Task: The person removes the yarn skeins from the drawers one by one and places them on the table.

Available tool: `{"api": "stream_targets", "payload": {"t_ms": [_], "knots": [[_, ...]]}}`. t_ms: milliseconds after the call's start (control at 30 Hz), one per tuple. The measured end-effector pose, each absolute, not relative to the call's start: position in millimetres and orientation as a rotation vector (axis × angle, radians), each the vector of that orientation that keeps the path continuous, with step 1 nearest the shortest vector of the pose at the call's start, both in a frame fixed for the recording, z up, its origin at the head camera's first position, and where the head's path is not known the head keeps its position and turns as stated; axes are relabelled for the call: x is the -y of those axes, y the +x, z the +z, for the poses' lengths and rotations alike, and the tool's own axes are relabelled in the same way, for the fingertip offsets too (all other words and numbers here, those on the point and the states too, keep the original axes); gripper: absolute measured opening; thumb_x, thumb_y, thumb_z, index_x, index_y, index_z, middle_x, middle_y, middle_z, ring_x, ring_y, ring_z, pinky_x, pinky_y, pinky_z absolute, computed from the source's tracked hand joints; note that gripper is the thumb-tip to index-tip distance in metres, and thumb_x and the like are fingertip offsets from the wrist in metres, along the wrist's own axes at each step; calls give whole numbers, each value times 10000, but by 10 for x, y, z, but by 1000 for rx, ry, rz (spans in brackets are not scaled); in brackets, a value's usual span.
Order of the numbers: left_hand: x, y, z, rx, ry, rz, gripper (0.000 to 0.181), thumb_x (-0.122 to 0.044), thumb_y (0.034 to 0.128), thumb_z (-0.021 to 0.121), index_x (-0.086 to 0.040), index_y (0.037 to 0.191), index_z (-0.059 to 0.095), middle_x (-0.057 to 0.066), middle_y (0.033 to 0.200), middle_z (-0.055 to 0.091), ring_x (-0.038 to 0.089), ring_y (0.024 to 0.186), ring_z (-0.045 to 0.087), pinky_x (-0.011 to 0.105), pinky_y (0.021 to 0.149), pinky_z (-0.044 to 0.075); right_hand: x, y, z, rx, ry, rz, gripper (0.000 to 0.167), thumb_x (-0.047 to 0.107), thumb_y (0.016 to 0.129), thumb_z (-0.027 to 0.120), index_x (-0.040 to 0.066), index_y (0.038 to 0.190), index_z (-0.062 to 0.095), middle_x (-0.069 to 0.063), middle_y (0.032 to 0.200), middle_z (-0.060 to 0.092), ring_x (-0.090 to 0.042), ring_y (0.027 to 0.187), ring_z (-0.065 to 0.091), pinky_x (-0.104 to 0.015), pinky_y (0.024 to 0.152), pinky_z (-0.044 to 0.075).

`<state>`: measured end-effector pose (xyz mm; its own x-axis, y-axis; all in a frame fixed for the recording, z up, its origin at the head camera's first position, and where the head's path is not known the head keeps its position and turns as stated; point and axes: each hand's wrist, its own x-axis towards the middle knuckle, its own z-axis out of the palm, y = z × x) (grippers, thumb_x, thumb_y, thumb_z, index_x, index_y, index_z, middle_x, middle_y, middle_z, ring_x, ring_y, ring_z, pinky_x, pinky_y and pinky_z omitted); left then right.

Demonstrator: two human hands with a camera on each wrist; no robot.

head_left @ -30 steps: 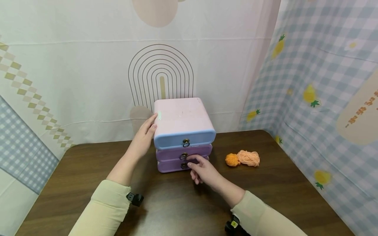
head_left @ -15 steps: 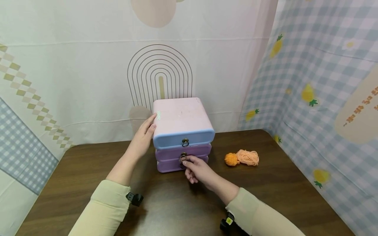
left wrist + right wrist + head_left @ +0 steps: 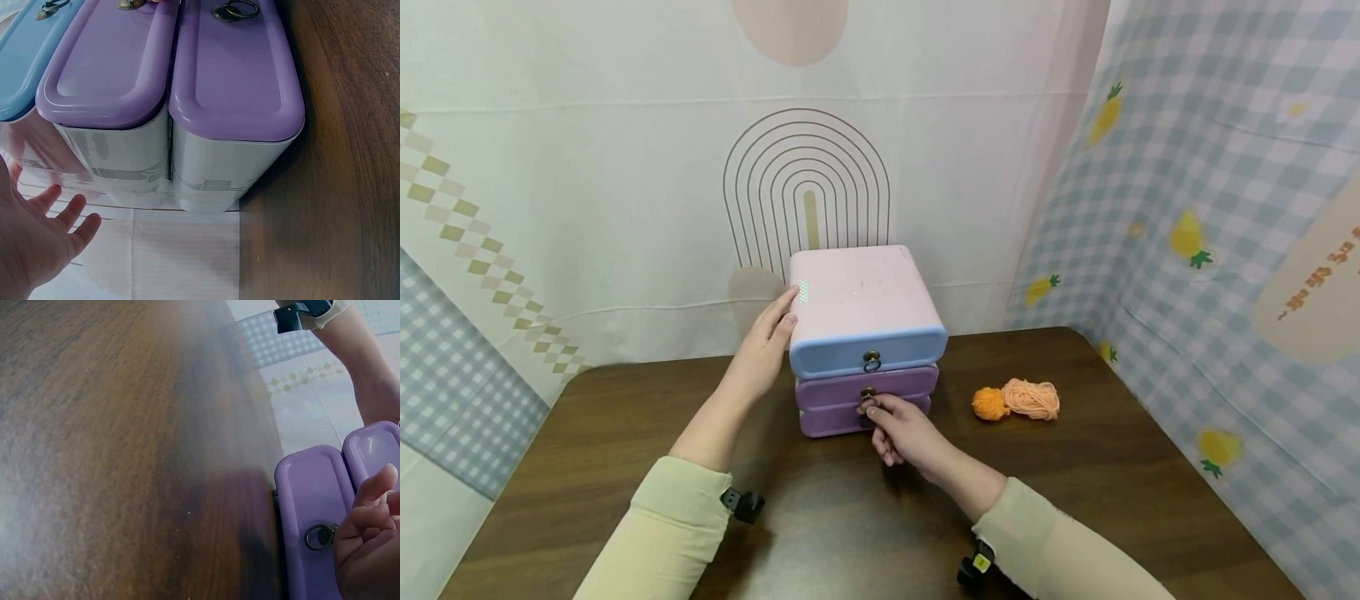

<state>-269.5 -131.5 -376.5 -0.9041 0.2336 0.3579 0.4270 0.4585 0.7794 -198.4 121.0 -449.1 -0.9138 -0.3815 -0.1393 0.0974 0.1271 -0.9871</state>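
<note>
A drawer unit with a pale pink top (image 3: 865,287) stands at the back of the table in the head view. Its top drawer (image 3: 827,358) is blue; the middle drawer (image 3: 827,390) and bottom drawer (image 3: 823,422) are purple, each with a ring pull. My left hand (image 3: 762,354) rests against the unit's upper left side, fingers extended. With thumb and forefinger my right hand (image 3: 910,437) pinches the middle drawer's ring pull (image 3: 868,395). In the left wrist view a thin dark gap shows behind the middle drawer front (image 3: 106,62). The bottom ring pull (image 3: 320,537) hangs free in the right wrist view.
To the right of the unit lie an orange yarn ball (image 3: 989,404) and a peach yarn skein (image 3: 1032,400), touching. The brown wooden table (image 3: 827,525) ends at patterned cloths (image 3: 985,167) at the back and right.
My right hand has moved slightly left and up, and its thumb and forefinger have taken hold of the middle drawer's ring pull. The left hand stays at the unit's side.
</note>
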Motion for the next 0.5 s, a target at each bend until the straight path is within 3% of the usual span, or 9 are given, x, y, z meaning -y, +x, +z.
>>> {"api": "stream_targets", "payload": {"t_ms": [500], "knots": [[1319, -2702, -3757, 2495, -575, -1419, 531, -445, 1071, 345, -268, 1571, 307, 77, 1614, 263, 294, 1474, 225, 542, 1173, 196, -1246, -1881, -4463, -2074, -284, -1791, 340, 251, 1073, 439, 11, 1290, 546, -10, 555, 521, -97, 398, 475, -252, 385, 313]]}}
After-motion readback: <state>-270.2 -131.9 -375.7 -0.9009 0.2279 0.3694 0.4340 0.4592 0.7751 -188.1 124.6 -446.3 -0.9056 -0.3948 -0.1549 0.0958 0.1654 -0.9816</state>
